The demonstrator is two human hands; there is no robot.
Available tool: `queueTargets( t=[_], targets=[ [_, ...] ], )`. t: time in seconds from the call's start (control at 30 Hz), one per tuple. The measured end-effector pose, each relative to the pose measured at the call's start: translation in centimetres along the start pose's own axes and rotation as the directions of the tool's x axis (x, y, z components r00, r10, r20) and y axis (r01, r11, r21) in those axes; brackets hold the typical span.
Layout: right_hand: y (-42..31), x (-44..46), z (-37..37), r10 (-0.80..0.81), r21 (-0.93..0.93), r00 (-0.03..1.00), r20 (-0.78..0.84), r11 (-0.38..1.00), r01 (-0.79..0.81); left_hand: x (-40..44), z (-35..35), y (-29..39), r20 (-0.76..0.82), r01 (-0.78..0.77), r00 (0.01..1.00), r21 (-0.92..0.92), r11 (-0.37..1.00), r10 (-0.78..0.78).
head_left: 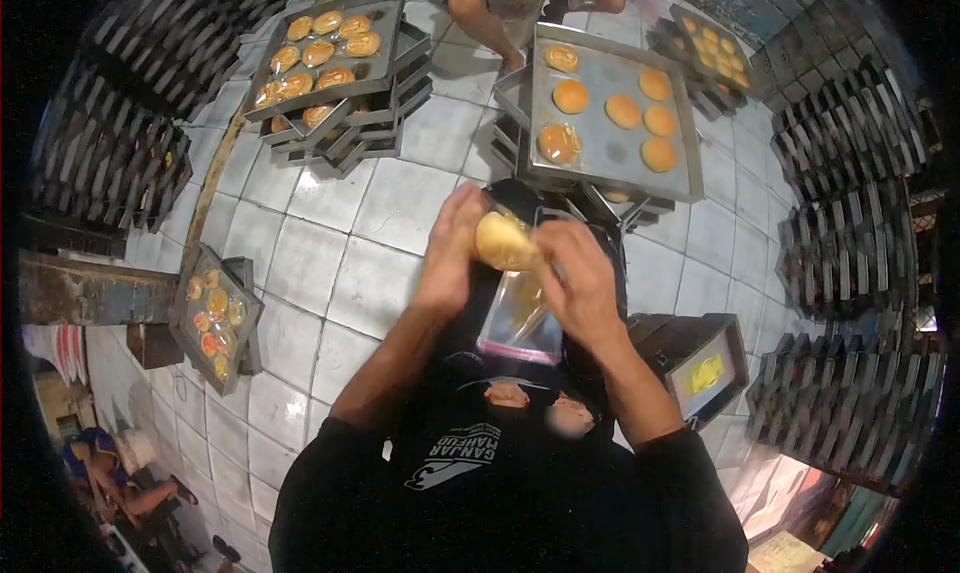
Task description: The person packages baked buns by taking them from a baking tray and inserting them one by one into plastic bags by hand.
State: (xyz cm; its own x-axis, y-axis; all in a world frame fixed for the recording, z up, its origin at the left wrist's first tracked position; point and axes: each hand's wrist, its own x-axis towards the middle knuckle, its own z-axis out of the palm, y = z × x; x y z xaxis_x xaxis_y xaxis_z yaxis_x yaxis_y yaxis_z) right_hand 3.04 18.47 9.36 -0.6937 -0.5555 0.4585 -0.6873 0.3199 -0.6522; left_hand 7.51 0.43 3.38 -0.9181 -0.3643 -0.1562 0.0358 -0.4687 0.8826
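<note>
A round golden bun [503, 241] is held up in front of my body, cupped in my left hand [452, 248] with the fingers curled around its left side. My right hand [580, 281] is closed at the bun's right edge, its fingertips bent inward; what they pinch there is blurred and partly hidden. Beneath both hands, a stack of clear plastic bags [520, 335] with a pink edge lies on my lap.
Ahead to the right stands a tray [612, 61] of spaced-out buns on other trays. Stacked trays of wrapped buns [318, 53] are ahead left. A smaller bun tray [212, 318] sits left; a box with yellow content [705, 375] is right. Another person [490, 18] sits ahead.
</note>
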Motion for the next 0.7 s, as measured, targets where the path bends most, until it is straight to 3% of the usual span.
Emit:
queueTargets(
  t=[0.03,0.07,0.13,0.17,0.2,0.23,0.27,0.33,0.4,0.47,0.53,0.57,0.63,0.7],
  targets=[
    [1.2,0.4,0.5,0.138,0.066,0.990,0.040,0.988,-0.140,0.6,-0.6,0.4,0.153,0.095,0.986,-0.141,0.985,-0.073],
    [2.6,0.4,1.2,0.120,0.062,0.992,0.045,0.990,-0.123,0.7,-0.6,0.4,0.149,0.079,0.987,-0.150,0.986,-0.056],
    [3.9,1.8,2.2,0.405,0.241,0.912,-0.068,0.894,-0.379,0.7,-0.2,0.9,0.205,0.132,0.968,0.062,0.989,-0.142],
    [4.2,1.7,1.8,0.399,0.108,0.916,-0.036,0.913,-0.393,1.2,-0.3,-0.4,0.107,0.101,0.989,0.003,0.995,-0.101],
    [4.3,2.0,1.8,0.390,0.106,0.920,-0.039,0.917,-0.385,1.7,-0.5,-0.7,0.109,0.092,0.990,0.001,0.996,-0.091],
    [4.4,2.0,1.9,0.274,0.006,0.961,-0.046,0.962,-0.274,2.2,-0.6,-1.1,0.104,-0.168,0.983,0.197,0.966,0.150],
    [4.5,2.1,2.1,0.155,-0.095,0.987,-0.039,0.983,-0.158,2.7,-0.7,-1.6,0.145,-0.405,0.914,0.377,0.833,0.379],
    [2.9,2.5,1.7,0.135,-0.062,0.990,-0.053,0.989,-0.138,2.8,-0.4,-2.0,0.135,-0.384,0.923,0.389,0.837,0.360],
    [1.1,3.0,0.8,0.152,0.053,0.987,-0.049,0.987,-0.150,2.3,0.1,-1.7,-0.001,-0.115,0.993,0.150,0.982,0.117],
    [2.9,3.6,1.0,0.142,0.072,0.984,-0.106,0.988,-0.134,1.7,1.6,1.3,-0.076,-0.075,0.993,0.150,0.986,0.087],
    [5.6,5.0,1.3,0.585,0.406,0.807,0.082,0.720,-0.563,1.3,1.6,0.9,-0.147,-0.011,0.989,0.155,0.988,0.034],
    [5.3,5.3,0.2,0.644,0.647,0.741,0.189,0.486,-0.588,2.1,0.6,-0.5,-0.179,-0.167,0.961,0.232,0.958,0.211],
    [5.3,4.6,-0.4,0.619,0.640,0.745,0.250,0.471,-0.607,2.0,-0.2,-0.3,-0.137,-0.423,0.858,0.360,0.832,0.495],
    [4.9,2.1,-0.5,0.602,0.609,0.729,0.327,0.455,-0.649,0.1,-1.4,-0.9,-0.127,-0.398,0.877,0.344,0.850,0.463]
  ],
)
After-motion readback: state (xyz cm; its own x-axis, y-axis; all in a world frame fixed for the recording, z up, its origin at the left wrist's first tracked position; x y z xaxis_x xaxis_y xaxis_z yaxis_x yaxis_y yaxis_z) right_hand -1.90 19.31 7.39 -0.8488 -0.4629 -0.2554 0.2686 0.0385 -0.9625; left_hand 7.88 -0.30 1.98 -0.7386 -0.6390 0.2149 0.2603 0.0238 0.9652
